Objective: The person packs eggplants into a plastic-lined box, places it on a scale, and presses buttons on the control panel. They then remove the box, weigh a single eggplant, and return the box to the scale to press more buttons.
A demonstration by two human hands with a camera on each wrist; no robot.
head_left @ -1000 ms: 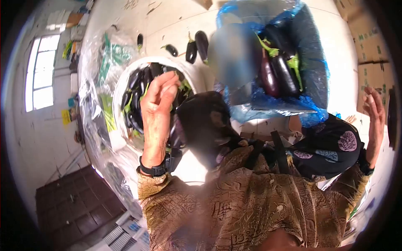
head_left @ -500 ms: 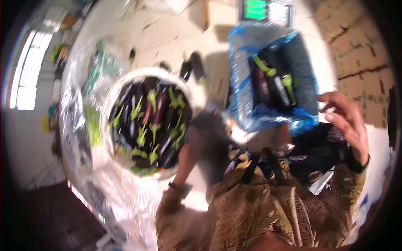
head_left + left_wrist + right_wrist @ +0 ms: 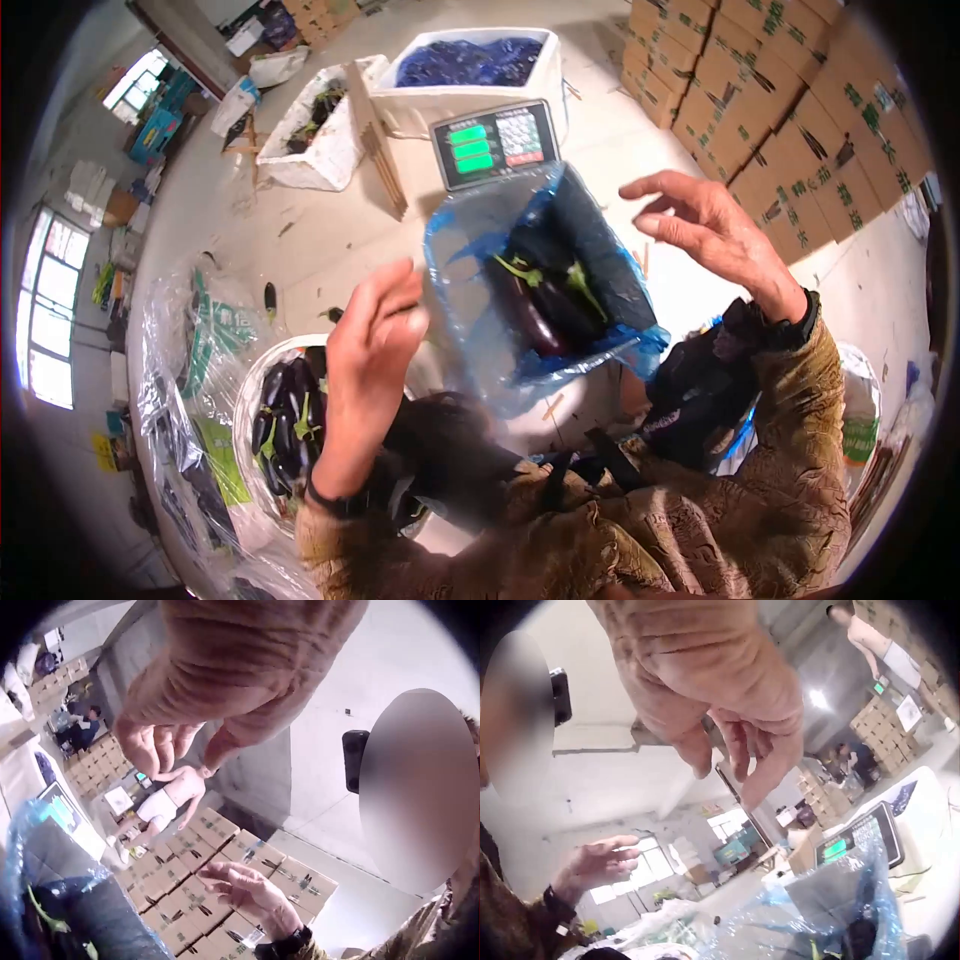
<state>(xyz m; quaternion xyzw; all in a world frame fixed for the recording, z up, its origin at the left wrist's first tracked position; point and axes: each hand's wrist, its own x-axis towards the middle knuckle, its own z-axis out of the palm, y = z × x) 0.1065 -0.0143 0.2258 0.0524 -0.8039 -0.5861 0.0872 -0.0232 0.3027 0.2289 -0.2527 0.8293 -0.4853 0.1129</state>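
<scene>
A crate lined with blue plastic [image 3: 465, 330] holds several dark eggplants [image 3: 535, 318] with green stems. Raised at the crate's left side, the left hand [image 3: 372, 350] has bent, relaxed fingers and holds nothing. The right hand [image 3: 715, 235] hovers off the crate's upper right edge, fingers loosely bent and apart, touching nothing. In the left wrist view the left hand [image 3: 225, 682] hangs in the air with nothing in it. The right wrist view shows the right hand [image 3: 712, 697] likewise empty. A scale display [image 3: 495, 145] with green digits stands just behind the crate.
A round white tub [image 3: 245, 420] of eggplants stands at lower left beside clear plastic [image 3: 165, 400]. Behind are a white foam box [image 3: 400, 105] with blue plastic and another long white box [image 3: 340, 165]. Cardboard boxes [image 3: 785, 190] are stacked at right. Other people appear in the distance.
The head view has tilted up, bringing the scale and foam boxes into sight. The left hand, low between tub and crate half a second ago, is now raised. The right hand is higher, beside the crate.
</scene>
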